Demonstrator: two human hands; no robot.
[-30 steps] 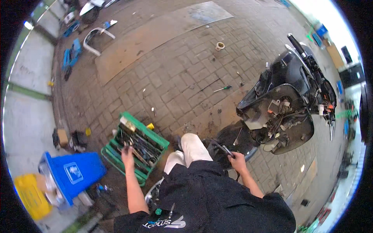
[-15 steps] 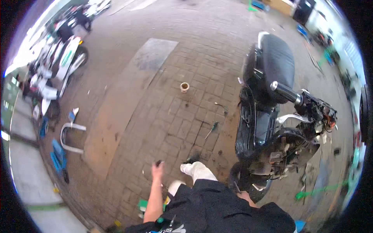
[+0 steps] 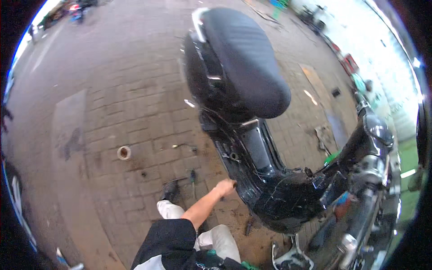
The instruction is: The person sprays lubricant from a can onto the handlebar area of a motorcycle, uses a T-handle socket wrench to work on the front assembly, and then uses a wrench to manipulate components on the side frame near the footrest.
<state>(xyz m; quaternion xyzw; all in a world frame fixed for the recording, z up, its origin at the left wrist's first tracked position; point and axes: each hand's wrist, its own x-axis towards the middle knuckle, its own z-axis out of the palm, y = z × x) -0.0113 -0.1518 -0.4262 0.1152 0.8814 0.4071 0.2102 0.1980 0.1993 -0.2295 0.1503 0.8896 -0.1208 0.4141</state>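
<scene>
- The left hand [image 3: 225, 186] is at the left edge of the scooter's footboard [image 3: 259, 148], its fingers bent together. A small dark patch shows at the fingertips; I cannot tell whether they pinch something, touch the edge, or only come close to it.
- The right hand is out of view, so I cannot tell its state.
- The black scooter [image 3: 288, 191] stands upright from the middle to the right of the scene, its seat [image 3: 245, 58] far and its handlebar [image 3: 369, 180] near on the right.
- Small metal pieces [image 3: 234, 156] lie on the footboard, one of them ring-shaped.
- On the paved floor [image 3: 144, 112], left of the scooter, sits a pale ring [image 3: 124, 153] with an open middle.
- Between that ring and the scooter lie a thin dark piece [image 3: 184, 146] and, nearer, a green-handled screwdriver [image 3: 193, 175].
- A pale branched part [image 3: 292, 258] lies at the near edge, right of the person's light trousers [image 3: 220, 243].
- Pale lettering [image 3: 206, 266] on the black shirt is cut off by the near edge and too blurred to read; I can make out no label on the scooter.
</scene>
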